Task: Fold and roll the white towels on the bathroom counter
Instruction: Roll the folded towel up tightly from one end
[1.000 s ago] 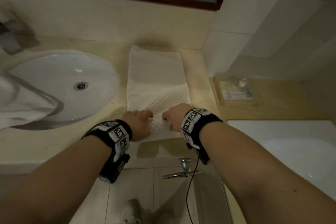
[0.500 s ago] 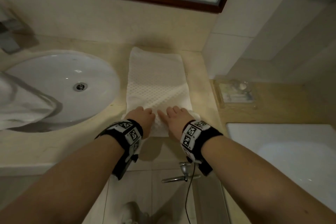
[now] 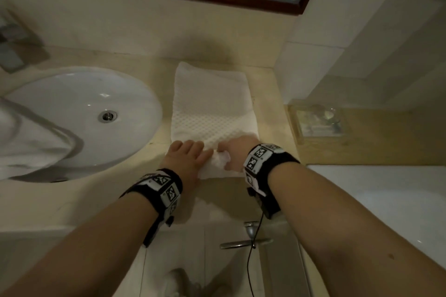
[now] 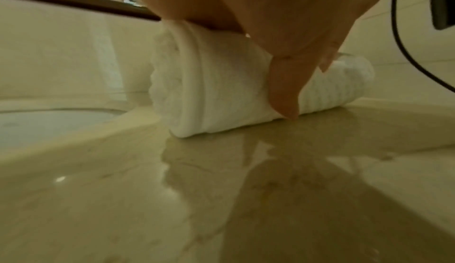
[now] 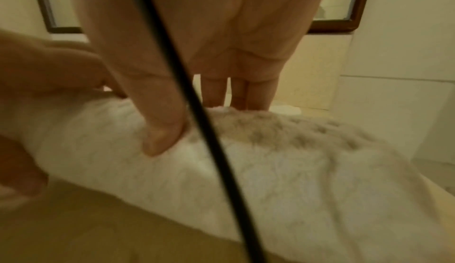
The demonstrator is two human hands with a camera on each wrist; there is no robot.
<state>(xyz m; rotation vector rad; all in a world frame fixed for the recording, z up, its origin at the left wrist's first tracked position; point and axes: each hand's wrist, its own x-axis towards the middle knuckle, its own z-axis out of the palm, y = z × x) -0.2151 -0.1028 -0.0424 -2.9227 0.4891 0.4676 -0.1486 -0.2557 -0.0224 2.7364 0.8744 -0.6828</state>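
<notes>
A white waffle-textured towel point(image 3: 212, 108) lies as a long folded strip on the beige counter point(image 3: 72, 200), running away from me. Its near end is wound into a roll point(image 3: 217, 167). My left hand point(image 3: 185, 154) grips the roll's left part; in the left wrist view the thumb point(image 4: 288, 84) hangs down the roll's point(image 4: 216, 92) near face and the fingers lie over its top. My right hand point(image 3: 235, 152) grips the right part, its thumb point(image 5: 162, 131) dug into the roll point(image 5: 270, 170) and the fingers curled over the far side.
A round white sink point(image 3: 72, 103) is set in the counter to the left, with another white towel point(image 3: 24, 142) draped over its left rim. A tiled wall point(image 3: 309, 72) bounds the counter on the right. Beyond lie a clear tray point(image 3: 318, 120) and a white bathtub point(image 3: 386, 200).
Both hands went from curled at the towel's near end, to fingers stretched forward, to curled again. The roll has grown and moved a little away from me.
</notes>
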